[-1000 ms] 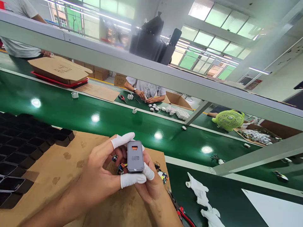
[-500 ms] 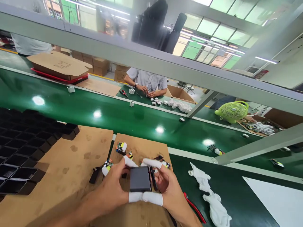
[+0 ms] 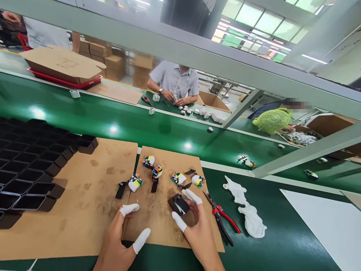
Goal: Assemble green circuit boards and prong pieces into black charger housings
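Observation:
My left hand [image 3: 124,233], with white finger cots on thumb and finger, is spread over the cardboard and holds nothing. Between the cotted thumb and finger of my right hand [image 3: 197,222] sits a small black plastic case [image 3: 178,205], tilted, with a pale part showing along its slot. Beyond it on the cardboard lie several small circuit boards with black end pieces, such as one board [image 3: 135,183] at the left and another board [image 3: 178,178] behind the case. Red and black pliers [image 3: 221,216] lie beside my right hand.
Rows of open black cases [image 3: 31,165] stand at the left on the cardboard sheet [image 3: 93,210]. White crumpled cloths [image 3: 251,218] lie at the right, near a white sheet [image 3: 313,229]. A green conveyor belt [image 3: 129,131] runs across, with a metal frame [image 3: 180,45] above. A co-worker sits opposite.
Both hands held the black case together before. My left hand has let go and moved left, while my right hand has carried the case slightly right. The view has shifted, showing the pliers fully.

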The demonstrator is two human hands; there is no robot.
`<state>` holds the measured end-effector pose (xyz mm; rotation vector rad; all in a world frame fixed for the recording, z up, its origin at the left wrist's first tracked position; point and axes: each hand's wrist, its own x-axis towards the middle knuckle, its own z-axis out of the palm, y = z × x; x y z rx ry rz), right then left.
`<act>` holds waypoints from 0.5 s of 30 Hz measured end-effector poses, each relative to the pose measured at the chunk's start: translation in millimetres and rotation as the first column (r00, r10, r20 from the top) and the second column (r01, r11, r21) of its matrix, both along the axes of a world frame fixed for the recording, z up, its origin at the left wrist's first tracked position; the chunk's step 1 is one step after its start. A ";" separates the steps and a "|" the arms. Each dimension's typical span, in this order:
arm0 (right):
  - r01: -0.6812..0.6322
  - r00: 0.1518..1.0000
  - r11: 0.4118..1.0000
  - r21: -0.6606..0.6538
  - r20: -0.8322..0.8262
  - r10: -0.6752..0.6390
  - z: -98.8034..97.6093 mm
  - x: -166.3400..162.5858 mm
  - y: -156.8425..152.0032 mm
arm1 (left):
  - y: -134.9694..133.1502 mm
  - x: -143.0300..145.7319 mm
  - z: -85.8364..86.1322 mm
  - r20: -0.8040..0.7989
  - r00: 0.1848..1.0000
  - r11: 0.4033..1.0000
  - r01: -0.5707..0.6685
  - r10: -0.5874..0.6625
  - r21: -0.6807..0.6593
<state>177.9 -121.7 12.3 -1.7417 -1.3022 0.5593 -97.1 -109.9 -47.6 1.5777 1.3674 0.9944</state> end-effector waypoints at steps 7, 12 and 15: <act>0.202 0.979 0.973 0.113 0.015 -0.205 -16.3 -20.1 -3.2 | 6.6 -5.0 5.2 -0.005 0.999 0.999 -0.042 0.042 -0.021; 0.160 0.986 0.978 0.135 0.034 -0.166 -11.4 -23.3 -5.5 | 4.6 -7.2 5.5 -0.049 0.999 1.000 -0.015 0.016 0.026; 0.116 0.991 0.986 0.120 0.048 -0.123 -14.7 -26.0 -6.2 | 2.0 -7.2 4.5 -0.087 0.996 0.994 -0.022 0.031 0.102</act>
